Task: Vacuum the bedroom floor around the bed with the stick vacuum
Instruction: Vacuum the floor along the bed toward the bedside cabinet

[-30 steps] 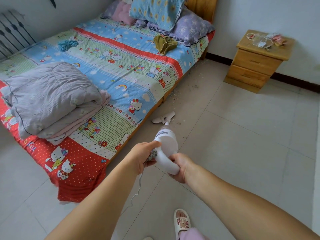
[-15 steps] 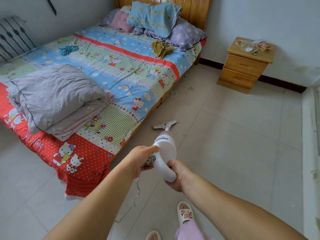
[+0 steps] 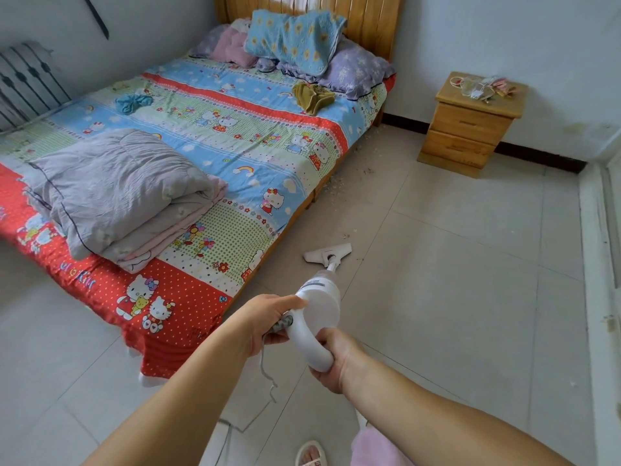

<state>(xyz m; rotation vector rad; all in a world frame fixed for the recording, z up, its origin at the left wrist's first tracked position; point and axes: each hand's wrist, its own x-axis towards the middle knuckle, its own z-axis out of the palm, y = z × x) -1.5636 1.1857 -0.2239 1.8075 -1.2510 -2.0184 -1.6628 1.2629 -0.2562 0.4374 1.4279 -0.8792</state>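
Your right hand point(image 3: 332, 359) grips the loop handle of the white stick vacuum point(image 3: 317, 306) at lower centre; your left hand point(image 3: 265, 322) holds its side, thumb on the body. Its floor head point(image 3: 327, 253) rests on tile just beside the bed point(image 3: 215, 156) edge. Debris point(image 3: 339, 186) lines that edge toward the nightstand point(image 3: 470, 129); open floor point(image 3: 470, 264) spreads right.

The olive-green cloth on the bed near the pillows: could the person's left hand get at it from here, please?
Probably not as things stand. The left hand grips the stick vacuum near the foot of the bed, while the olive-green cloth lies far up by the pillows.
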